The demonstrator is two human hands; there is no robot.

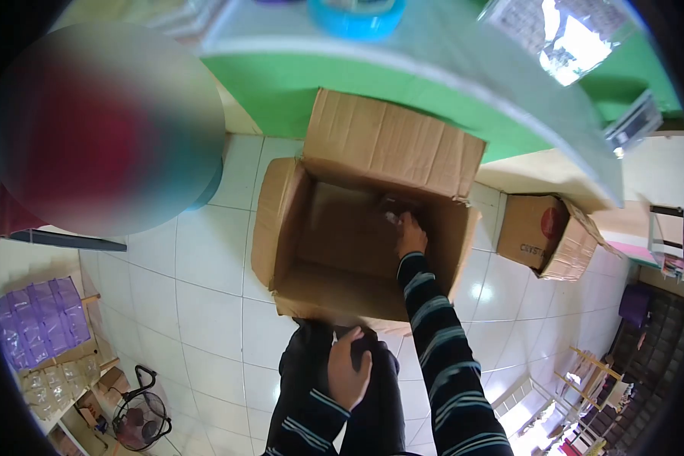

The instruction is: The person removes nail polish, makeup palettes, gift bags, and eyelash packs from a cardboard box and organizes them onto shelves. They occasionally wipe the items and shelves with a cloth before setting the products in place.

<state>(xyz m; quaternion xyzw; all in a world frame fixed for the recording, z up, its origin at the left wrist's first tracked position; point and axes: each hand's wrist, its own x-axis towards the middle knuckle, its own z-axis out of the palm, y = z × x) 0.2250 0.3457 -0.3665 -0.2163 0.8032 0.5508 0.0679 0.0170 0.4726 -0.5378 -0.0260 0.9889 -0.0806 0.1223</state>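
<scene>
A large open cardboard box stands on the tiled floor in front of my knees, its flaps folded outward. My right hand reaches down inside it, near the right wall, with its fingers closed on a small clear, shiny item that is too small to make out. Over my lap is my left hand, resting near my dark trousers with thumb and fingers apart and nothing held.
Behind the box rises a green counter. A smaller cardboard box stands to the right. At the left are a blurred round shape, purple plastic packs and a fan.
</scene>
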